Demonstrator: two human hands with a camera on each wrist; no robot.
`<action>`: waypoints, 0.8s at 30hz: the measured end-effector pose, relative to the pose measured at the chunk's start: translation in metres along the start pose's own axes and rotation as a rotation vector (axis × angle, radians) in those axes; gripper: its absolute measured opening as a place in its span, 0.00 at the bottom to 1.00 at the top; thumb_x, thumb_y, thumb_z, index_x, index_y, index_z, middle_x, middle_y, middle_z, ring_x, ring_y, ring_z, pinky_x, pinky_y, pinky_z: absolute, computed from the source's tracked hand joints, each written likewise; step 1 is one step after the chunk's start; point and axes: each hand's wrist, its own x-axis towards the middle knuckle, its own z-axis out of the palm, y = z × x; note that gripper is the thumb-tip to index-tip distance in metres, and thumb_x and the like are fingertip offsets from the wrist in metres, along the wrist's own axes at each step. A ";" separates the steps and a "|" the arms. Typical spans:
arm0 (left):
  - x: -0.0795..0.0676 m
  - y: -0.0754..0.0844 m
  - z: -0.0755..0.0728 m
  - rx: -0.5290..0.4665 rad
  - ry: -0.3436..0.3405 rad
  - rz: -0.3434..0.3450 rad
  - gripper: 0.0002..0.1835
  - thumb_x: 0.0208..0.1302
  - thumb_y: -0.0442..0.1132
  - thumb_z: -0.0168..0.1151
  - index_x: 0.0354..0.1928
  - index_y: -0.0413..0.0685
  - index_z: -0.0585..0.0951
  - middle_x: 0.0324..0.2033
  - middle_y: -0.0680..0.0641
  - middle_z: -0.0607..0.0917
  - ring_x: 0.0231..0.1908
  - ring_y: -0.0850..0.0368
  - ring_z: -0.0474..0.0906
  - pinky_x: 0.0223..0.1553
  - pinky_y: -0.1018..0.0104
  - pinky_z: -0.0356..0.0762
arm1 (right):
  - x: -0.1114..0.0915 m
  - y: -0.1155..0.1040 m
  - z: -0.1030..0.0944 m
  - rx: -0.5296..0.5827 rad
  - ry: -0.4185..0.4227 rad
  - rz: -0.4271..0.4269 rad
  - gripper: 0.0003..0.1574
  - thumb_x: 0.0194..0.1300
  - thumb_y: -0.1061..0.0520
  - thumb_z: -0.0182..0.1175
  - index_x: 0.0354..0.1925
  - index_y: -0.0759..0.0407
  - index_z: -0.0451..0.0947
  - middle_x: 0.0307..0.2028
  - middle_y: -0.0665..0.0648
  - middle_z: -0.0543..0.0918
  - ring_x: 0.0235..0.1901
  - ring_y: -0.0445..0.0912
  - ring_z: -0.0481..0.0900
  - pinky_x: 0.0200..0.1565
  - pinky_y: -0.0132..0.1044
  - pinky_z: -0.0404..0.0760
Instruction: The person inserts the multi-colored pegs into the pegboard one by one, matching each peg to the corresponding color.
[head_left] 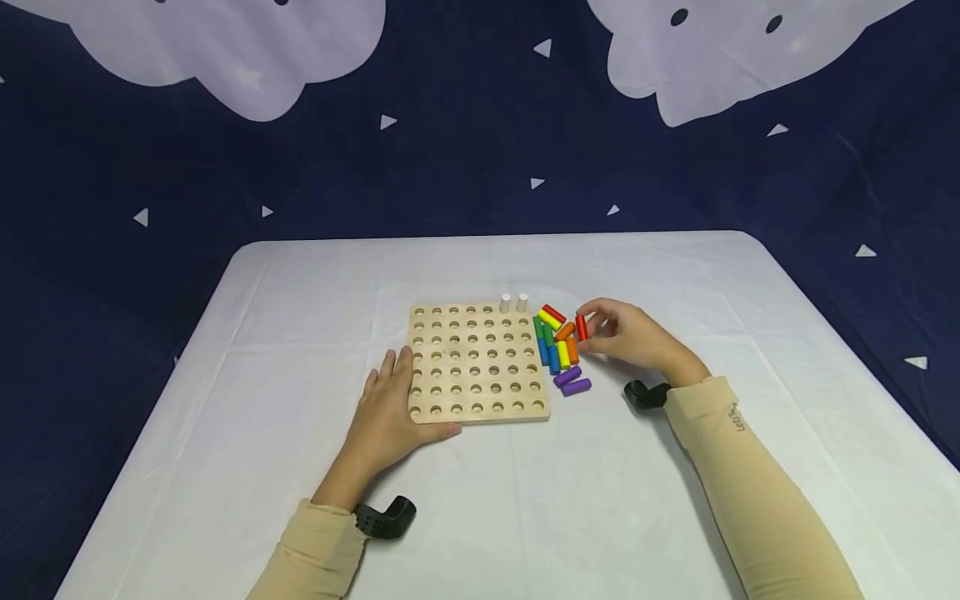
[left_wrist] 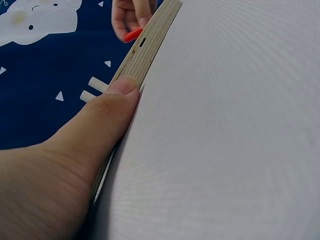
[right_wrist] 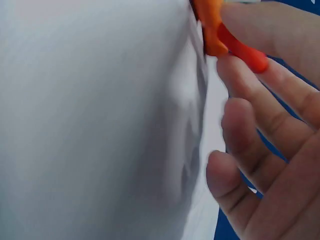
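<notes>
A square wooden pegboard (head_left: pixel 463 363) with rows of round holes lies on the table. Two white pegs (head_left: pixel 506 303) stand upright in its back row, near the right corner. My left hand (head_left: pixel 386 408) rests at the board's front left corner, fingers extended along the left edge and thumb (left_wrist: pixel 112 102) pressed on the front edge. To the right of the board, my right hand (head_left: pixel 626 336) pinches a red peg (head_left: pixel 581 327) between thumb and fingers. Beside an orange peg (right_wrist: pixel 212 30), that red peg shows between the fingertips in the right wrist view.
Several loose pegs lie close along the board's right side: green (head_left: pixel 548 335), blue (head_left: pixel 554 360), yellow (head_left: pixel 563 355) and another red one (head_left: pixel 554 313). Two purple pegs (head_left: pixel 576 387) lie nearest the front. A white cloth covers the table (head_left: pixel 315 292), with a dark blue patterned backdrop (head_left: pixel 465 183) behind.
</notes>
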 end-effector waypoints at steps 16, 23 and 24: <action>0.000 0.000 0.000 -0.006 0.012 0.009 0.76 0.36 0.69 0.78 0.78 0.35 0.46 0.77 0.34 0.50 0.78 0.39 0.41 0.78 0.43 0.39 | 0.034 -0.054 0.022 0.111 0.037 -0.078 0.29 0.60 0.55 0.71 0.58 0.50 0.74 0.45 0.55 0.84 0.33 0.52 0.76 0.30 0.36 0.81; 0.000 -0.001 -0.001 -0.003 0.013 0.001 0.76 0.36 0.70 0.77 0.78 0.36 0.46 0.77 0.34 0.50 0.78 0.40 0.41 0.78 0.44 0.39 | 0.046 -0.068 0.035 0.050 0.042 -0.114 0.28 0.58 0.55 0.73 0.55 0.48 0.75 0.42 0.53 0.85 0.29 0.50 0.78 0.31 0.38 0.81; 0.001 -0.001 -0.001 -0.004 0.012 0.001 0.76 0.36 0.70 0.77 0.78 0.36 0.46 0.77 0.34 0.50 0.78 0.40 0.41 0.79 0.44 0.39 | 0.047 -0.070 0.037 0.028 0.041 -0.122 0.27 0.58 0.55 0.73 0.54 0.49 0.74 0.42 0.53 0.85 0.28 0.50 0.78 0.32 0.38 0.81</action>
